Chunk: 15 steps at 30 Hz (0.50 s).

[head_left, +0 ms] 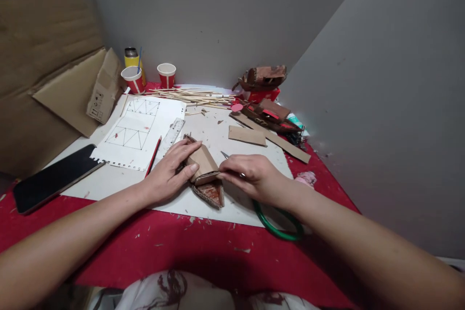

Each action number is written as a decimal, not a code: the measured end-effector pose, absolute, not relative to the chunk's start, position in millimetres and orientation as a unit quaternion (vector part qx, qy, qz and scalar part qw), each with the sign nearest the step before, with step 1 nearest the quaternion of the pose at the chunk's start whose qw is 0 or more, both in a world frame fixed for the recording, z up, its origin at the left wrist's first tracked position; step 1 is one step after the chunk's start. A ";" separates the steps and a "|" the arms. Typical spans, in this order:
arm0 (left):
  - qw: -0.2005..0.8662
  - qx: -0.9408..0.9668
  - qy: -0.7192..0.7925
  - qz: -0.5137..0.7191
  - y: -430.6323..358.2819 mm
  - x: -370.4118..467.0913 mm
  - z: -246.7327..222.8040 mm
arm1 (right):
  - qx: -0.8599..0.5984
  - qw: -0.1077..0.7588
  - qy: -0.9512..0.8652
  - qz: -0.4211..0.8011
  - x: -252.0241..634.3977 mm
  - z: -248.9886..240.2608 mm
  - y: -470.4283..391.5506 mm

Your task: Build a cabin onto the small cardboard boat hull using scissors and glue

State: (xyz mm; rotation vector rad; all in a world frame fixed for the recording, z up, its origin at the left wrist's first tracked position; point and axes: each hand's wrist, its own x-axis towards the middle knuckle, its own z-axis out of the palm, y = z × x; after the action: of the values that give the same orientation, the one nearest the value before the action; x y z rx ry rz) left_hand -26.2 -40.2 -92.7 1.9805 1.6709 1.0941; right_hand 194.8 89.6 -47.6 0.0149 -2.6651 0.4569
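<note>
Head view: At the frame's center, the left hand (pixel 169 170) grips a cardboard boat model (pixel 204 163) as the right hand (pixel 254 177), clasping green-handled scissors (pixel 280 236), pinches near the cabin's edge. The hull (pixel 215 193) is browned; beside brown boat models (pixel 269 76) at upper right, the bare-cardboard cabin (pixel 206 157) appears unfinished.

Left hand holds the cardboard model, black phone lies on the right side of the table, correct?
Wrong side: the head view shows the black phone on the left side of the table. The left hand does hold the cardboard model.
</note>
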 end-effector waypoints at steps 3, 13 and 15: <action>0.159 0.689 0.590 0.389 -40.0 -25.3 -94.9 | 0.005 0.239 -0.959 0.155 198.1 -52.5 87.1; 0.163 0.678 0.593 0.402 -39.9 -22.9 -94.1 | 0.027 0.269 -0.952 0.144 198.4 -59.3 86.9; 0.167 0.678 0.593 0.401 -39.7 -22.8 -92.9 | 0.032 0.262 -0.953 0.149 196.4 -58.3 89.9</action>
State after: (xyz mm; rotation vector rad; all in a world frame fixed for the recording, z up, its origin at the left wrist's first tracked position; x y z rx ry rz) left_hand -22.8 -39.7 -92.9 1.9284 1.6871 1.1420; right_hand 196.4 89.9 -58.3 0.0873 -2.5785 0.4042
